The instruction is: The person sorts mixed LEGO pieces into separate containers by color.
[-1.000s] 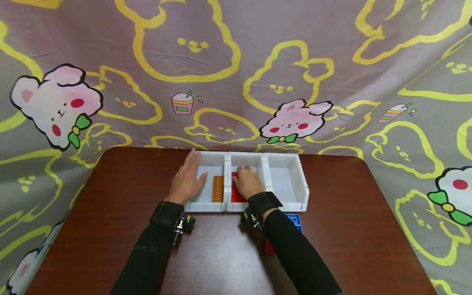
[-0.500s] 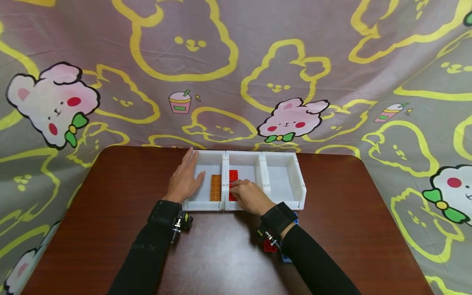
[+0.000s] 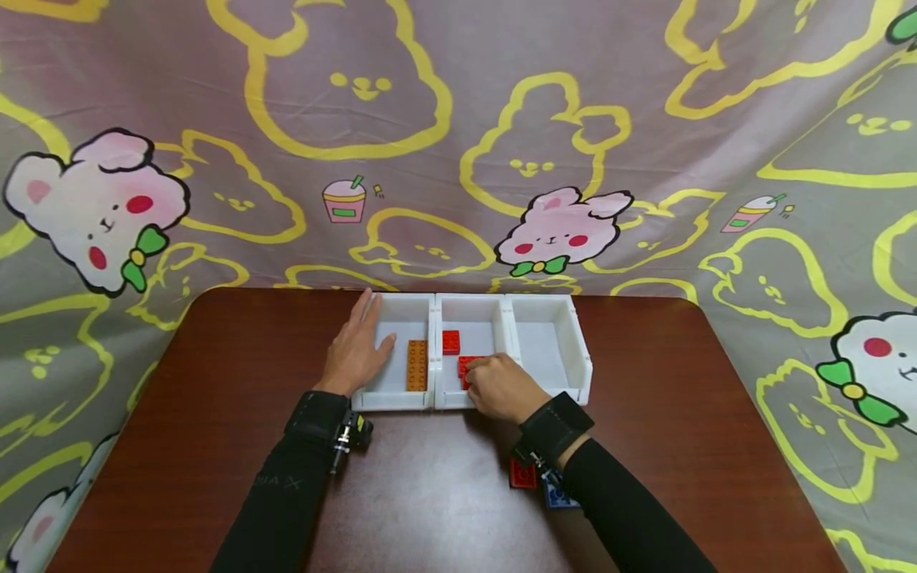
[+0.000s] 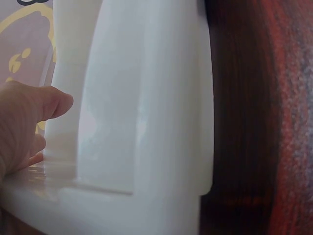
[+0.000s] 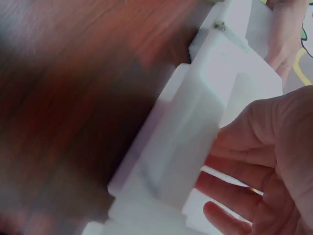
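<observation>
Bins (image 3: 548, 306): smooth white plastic, slight gloss. Bricks (image 3: 418, 364): studded plastic. Surface (image 3: 236, 358): polished dark wood grain. Backdrop (image 3: 458, 143): printed matt cloth.

I sat at a dark reddish-brown wooden table (image 3: 215, 382) with rounded far corners. Behind its far edge and down past both side edges hung a mauve-grey cloth backdrop (image 3: 458, 143), printed with yellow bunny outlines, pink-and-white bunnies in green bows, and small drink cups. Even light glossed the tabletop near its front edge.

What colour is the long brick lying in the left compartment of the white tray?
Orange. The long brick shows best in the head view.
</observation>
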Demonstrator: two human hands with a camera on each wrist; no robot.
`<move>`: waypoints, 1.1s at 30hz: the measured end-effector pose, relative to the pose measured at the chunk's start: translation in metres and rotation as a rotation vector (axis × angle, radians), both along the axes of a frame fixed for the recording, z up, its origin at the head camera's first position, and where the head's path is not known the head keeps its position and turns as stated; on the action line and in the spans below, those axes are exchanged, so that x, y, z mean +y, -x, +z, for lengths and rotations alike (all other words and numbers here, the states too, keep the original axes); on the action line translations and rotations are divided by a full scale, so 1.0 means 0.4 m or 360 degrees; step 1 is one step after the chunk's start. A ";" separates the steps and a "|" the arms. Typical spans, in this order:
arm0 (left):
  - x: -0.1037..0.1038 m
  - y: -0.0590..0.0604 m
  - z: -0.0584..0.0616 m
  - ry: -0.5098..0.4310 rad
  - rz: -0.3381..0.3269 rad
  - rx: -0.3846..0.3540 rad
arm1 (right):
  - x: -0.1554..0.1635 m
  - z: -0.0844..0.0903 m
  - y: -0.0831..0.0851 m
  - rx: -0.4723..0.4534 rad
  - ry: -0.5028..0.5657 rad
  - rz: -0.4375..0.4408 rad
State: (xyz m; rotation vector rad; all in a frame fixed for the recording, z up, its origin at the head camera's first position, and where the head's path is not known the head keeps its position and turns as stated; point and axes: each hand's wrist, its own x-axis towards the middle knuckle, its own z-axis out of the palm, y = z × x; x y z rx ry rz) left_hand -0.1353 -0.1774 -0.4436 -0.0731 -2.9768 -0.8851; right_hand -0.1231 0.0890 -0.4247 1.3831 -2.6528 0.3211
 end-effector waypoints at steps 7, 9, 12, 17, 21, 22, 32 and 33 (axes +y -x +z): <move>-0.002 0.001 -0.003 -0.0014 0.0000 0.0026 | -0.001 0.008 0.001 0.0110 -0.0103 -0.0093; -0.001 0.001 -0.005 -0.0013 0.0005 0.0046 | -0.005 0.009 0.003 0.0102 -0.0080 -0.0118; 0.002 0.002 -0.007 -0.0021 0.0001 0.0054 | -0.013 0.012 0.010 0.0042 0.0003 -0.0202; 0.005 0.002 -0.009 -0.0016 -0.0006 0.0026 | -0.033 0.003 0.034 -0.0018 0.0095 -0.0267; 0.004 -0.005 -0.012 -0.0014 0.0006 -0.0012 | -0.053 -0.010 0.054 -0.0074 -0.0037 -0.0243; 0.004 -0.006 -0.013 -0.0018 0.0005 -0.0015 | -0.058 -0.010 0.057 -0.0104 -0.0074 -0.0241; -0.002 -0.002 -0.004 -0.0001 0.0006 0.0002 | -0.070 -0.003 0.057 -0.0237 -0.0109 -0.0225; -0.003 -0.001 -0.002 0.0002 0.0004 0.0008 | -0.069 -0.002 0.054 -0.0231 -0.0099 -0.0209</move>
